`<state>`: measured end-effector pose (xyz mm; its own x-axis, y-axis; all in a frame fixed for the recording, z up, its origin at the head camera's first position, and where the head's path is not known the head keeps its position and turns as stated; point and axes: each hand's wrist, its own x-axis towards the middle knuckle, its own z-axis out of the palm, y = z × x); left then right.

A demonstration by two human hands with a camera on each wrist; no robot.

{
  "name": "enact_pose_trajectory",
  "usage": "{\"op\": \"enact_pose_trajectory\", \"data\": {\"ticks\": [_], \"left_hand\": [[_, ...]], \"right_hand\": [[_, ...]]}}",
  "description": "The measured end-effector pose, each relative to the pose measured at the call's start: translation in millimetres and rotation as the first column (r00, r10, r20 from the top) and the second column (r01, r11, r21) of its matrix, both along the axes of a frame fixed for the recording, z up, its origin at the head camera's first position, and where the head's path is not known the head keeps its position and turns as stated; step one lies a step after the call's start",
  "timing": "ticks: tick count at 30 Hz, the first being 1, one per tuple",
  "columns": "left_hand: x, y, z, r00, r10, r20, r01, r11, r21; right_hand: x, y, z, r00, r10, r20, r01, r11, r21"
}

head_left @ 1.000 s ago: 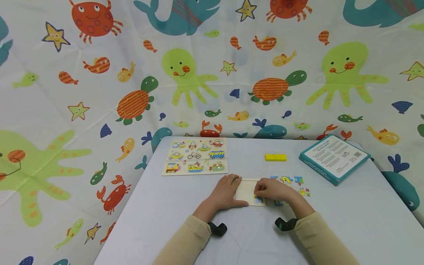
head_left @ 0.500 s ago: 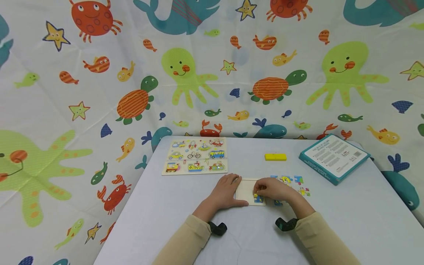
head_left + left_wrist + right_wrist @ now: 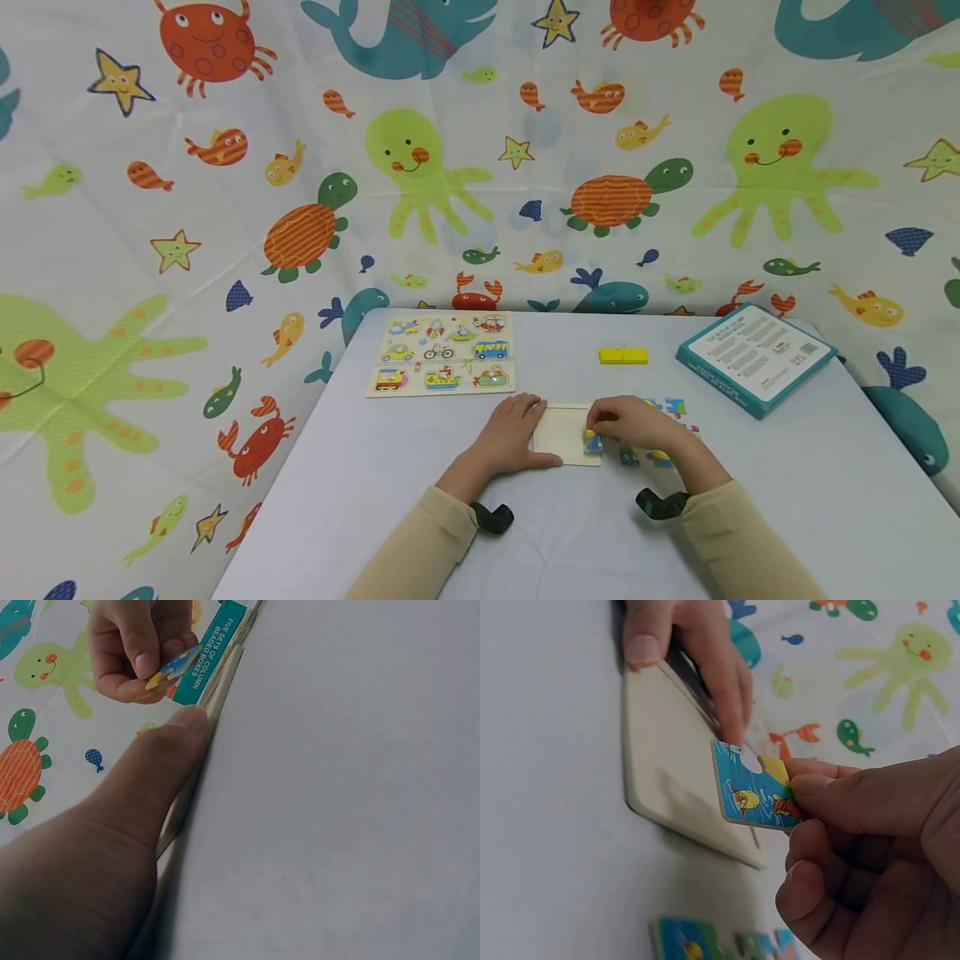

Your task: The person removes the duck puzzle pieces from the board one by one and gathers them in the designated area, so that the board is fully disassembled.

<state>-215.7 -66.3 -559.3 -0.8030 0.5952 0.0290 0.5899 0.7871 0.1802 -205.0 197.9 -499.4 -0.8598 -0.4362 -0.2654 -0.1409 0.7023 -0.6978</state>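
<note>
My left hand (image 3: 512,435) holds the left end of a small pale wooden puzzle tray (image 3: 558,435), thumb at the near edge and fingers toward the far edge. Between thumb and fingertips, my right hand (image 3: 636,422) pinches a jigsaw piece (image 3: 750,791), blue with yellow and red fish. In the right wrist view the piece is tilted and raised off the tray, whose visible surface is bare. Loose jigsaw pieces (image 3: 628,455) lie right of the tray, partly hidden beneath the right hand and forearm.
A wooden board with vehicle pictures (image 3: 441,354) lies at the back left. Behind the loose pieces is a yellow block (image 3: 623,357). A teal-edged box (image 3: 757,358) sits at the back right. A sea-animal curtain (image 3: 480,167) hangs behind the white table (image 3: 315,517).
My right hand has shifted slightly right, and the jigsaw piece at the tray's lower right corner is now lifted and tilted in its fingers. My left hand stays put.
</note>
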Motion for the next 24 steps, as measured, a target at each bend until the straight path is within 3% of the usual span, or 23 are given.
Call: {"op": "enact_pose_trajectory", "data": {"ticks": [5, 13, 24], "left_hand": [[-0.2, 0.1, -1.3, 1.000, -0.002, -0.005, 0.003, 1.000, 0.008], [0.0, -0.6, -0.9, 1.000, -0.006, -0.004, 0.006, 1.000, 0.006], [0.2, -0.4, -1.8, 1.000, -0.004, 0.001, 0.004, 1.000, 0.011]], "right_hand": [[3.6, 25.3, 8.9, 0.999, -0.011, -0.031, 0.011, 1.000, -0.010], [13.1, 69.2, 15.3, 0.997, -0.076, -0.011, 0.075, 0.997, -0.022], [30.4, 119.4, 7.7, 0.993, -0.110, 0.041, 0.111, 0.994, -0.014]]}}
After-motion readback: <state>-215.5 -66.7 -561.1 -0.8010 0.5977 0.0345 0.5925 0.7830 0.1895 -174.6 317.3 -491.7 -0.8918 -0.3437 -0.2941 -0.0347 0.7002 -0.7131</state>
